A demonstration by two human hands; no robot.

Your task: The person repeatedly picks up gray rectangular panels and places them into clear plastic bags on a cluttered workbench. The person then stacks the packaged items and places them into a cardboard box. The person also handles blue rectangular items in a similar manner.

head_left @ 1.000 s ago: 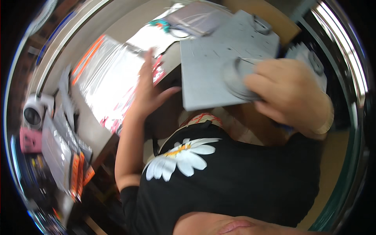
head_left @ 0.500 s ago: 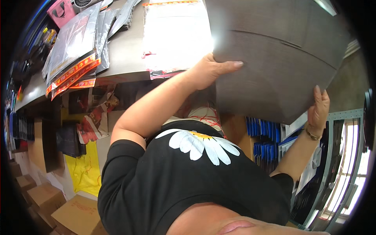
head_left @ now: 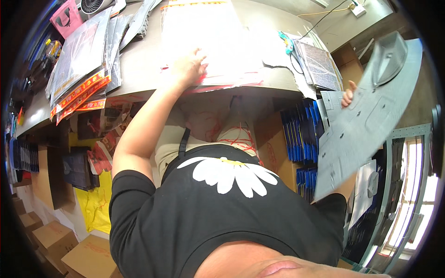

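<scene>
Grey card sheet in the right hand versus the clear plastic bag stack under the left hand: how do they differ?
The grey card sheet is opaque, held tilted in the air off the table's right end by the right hand. The clear plastic bag stack is glossy and see-through with red-orange edging, lying flat on the table with the left hand resting on it. Both are large flat rectangles.
</scene>
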